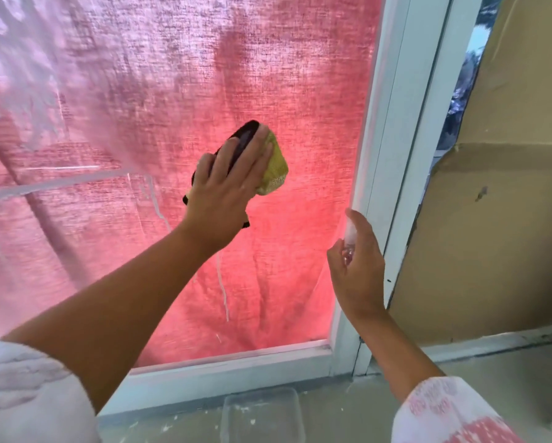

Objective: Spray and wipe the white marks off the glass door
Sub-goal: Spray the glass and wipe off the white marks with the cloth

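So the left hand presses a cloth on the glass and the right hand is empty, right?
Not quite: the right hand holds a small clear spray bottle, as the head view shows. The left hand does press the cloth on the glass.

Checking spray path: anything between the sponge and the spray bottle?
Head view: only unmarked glass door between sponge and spray bottle, red cloth behind it.

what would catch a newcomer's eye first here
The glowing red curtain behind the glass door fills most of the view. At its middle the left hand presses a yellow and black cloth on the glass, white drip marks below; the right hand grips a clear spray bottle by the white frame.
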A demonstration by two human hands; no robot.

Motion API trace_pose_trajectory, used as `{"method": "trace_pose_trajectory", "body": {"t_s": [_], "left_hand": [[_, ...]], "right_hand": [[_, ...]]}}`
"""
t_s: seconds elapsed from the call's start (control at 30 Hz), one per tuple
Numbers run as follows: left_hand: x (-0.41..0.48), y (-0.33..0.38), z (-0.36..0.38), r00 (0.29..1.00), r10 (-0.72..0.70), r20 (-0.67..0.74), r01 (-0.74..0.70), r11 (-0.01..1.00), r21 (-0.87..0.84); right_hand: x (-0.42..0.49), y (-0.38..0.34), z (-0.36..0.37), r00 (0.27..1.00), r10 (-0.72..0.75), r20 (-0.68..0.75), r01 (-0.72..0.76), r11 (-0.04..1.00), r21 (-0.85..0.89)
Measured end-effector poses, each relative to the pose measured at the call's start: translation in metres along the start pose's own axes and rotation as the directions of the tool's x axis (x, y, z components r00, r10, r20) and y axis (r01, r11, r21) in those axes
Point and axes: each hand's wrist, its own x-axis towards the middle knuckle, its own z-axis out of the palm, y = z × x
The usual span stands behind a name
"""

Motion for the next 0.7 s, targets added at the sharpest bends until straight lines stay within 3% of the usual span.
{"method": "trace_pose_trajectory", "body": {"t_s": [0.17,0.27,0.43,0.57,0.7], "left_hand": [[-0.004,0.017,0.006,0.998,-0.056,0.024,0.058,0.993,-0.107],[-0.02,0.018,0.014,0.999,0.039,0.006,-0.039,0.997,-0.065],[-0.048,0.003,0.019,0.971,0.239,0.029,-0.237,0.969,-0.07],[-0.035,0.0,0.009,0.995,0.096,0.006,-0.094,0.98,-0.174],[0.009,0.026,0.009,0.997,-0.058,-0.058,0.041,0.965,-0.259]], "right_hand": [[0.004,-0.01,0.006,1.0,0.015,-0.006,-0.015,1.0,-0.012],[0.001,-0.021,0.016,0.994,0.074,-0.086,-0.073,0.997,0.015],[-0.013,-0.014,0.028,0.998,0.046,-0.052,-0.051,0.994,-0.093],[-0.012,-0.011,0.039,0.955,0.197,-0.222,-0.2,0.98,0.01],[-0.006,-0.01,0.048,0.93,0.223,-0.292,-0.231,0.973,0.006]]}}
